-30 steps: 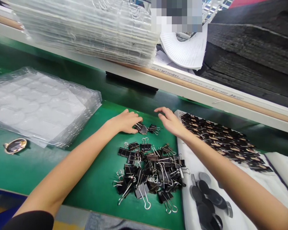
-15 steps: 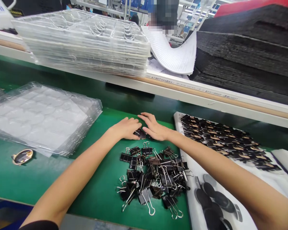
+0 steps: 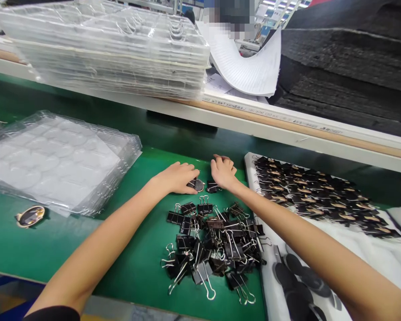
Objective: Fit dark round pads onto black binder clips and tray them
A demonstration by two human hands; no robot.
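Right now, watching through the head camera from afar, I take the heap of black binder clips (image 3: 217, 240) as my landmark. Just beyond it, the left hand (image 3: 173, 178) is bent around a clipped oval piece (image 3: 199, 185), thumb on the near side and forefinger on the far side of its clip; I read that as a pinch that steadies the piece against the green tabletop (image 3: 130, 263). Its other fingertips are hidden from me.

Also beyond the heap, farther right, the right hand (image 3: 223, 173) has its fingers curled in, its near edge just beside or touching a lone binder clip (image 3: 213, 187). I cannot tell whether those fingers close on anything.

Right of the heap lies a white padded board (image 3: 251, 178), its far part packed with rows of clipped pieces (image 3: 304, 191); they probably sit that close to save room, the padding sparing their surfaces. Nearer on that board, dark discs (image 3: 296, 292) lie loose and overlapping.

Well left of the heap, a gold-rimmed oval piece (image 3: 31, 216) lies alone. Left of and beyond the heap, clear plastic trays (image 3: 128, 156) are nested, perhaps for compactness. The heap itself seems placed centrally so that both hands reach it easily.
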